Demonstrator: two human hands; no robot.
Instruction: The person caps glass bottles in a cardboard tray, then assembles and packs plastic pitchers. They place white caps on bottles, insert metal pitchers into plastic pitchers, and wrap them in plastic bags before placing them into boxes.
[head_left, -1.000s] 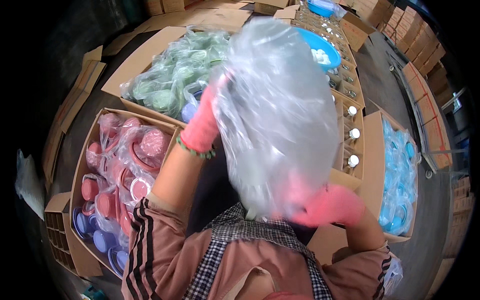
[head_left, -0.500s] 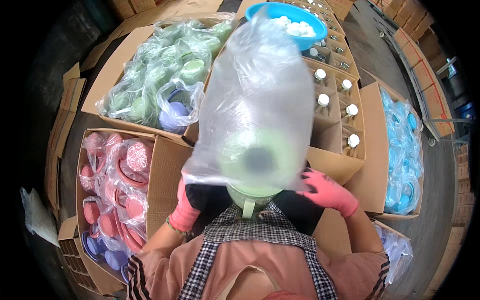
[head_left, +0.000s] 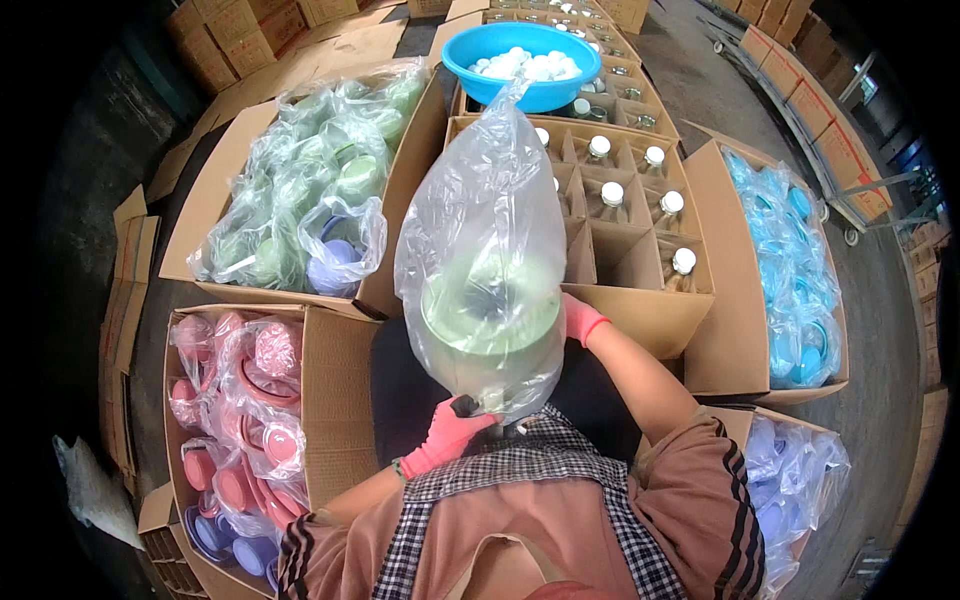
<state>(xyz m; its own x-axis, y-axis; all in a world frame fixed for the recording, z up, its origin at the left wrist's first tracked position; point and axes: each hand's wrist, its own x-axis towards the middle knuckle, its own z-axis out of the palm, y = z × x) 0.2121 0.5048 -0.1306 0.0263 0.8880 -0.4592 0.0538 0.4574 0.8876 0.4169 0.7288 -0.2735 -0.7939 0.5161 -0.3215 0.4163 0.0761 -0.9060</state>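
A clear plastic bag point(head_left: 450, 205) covers a pale green plastic jug point(head_left: 490, 335) with a round top and dark centre, held upright above my lap. My left hand point(head_left: 447, 437), in a pink glove with dark fingertips, pinches the bag's near lower edge below the jug. Against the jug's right side lies my gloved right hand point(head_left: 584, 321), its fingers hidden behind the bag and jug. The upper part of the bag stands loose and puffed out beyond the jug, its tip by the blue basin point(head_left: 520, 95).
White caps fill the basin. Bottles with white caps point(head_left: 612, 193) stand in a divided carton point(head_left: 640, 305). Cartons of bagged green point(head_left: 360, 180), pink point(head_left: 235, 487), blue point(head_left: 800, 250) and purple point(head_left: 775, 480) plastic ware surround me. A loaded trolley point(head_left: 850, 175) stands far right.
The bag has come down around the jug, hiding its handle. My left hand has moved inward to the bag's lower edge; my right hand has moved up beside the jug.
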